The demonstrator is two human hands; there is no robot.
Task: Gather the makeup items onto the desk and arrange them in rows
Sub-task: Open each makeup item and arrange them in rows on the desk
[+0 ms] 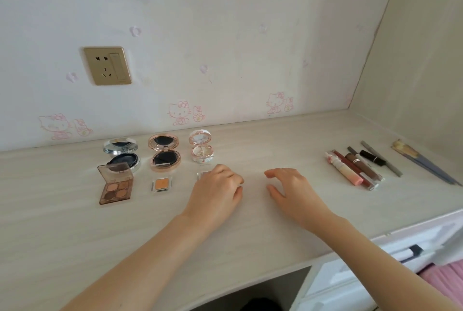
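Makeup compacts (162, 154) are lined up in rows on the tabletop (263, 140), at left. The left hand (215, 191) is curled over a small clear case (201, 175), though a grip cannot be told. The right hand (292, 185) is held loosely spread and empty.

Could not tell what small clear case (201, 175) held, mostly covered by left hand (216, 191); grip on it hidden too.

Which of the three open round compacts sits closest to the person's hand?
The small white compact, rightmost of the three, just behind the left hand.
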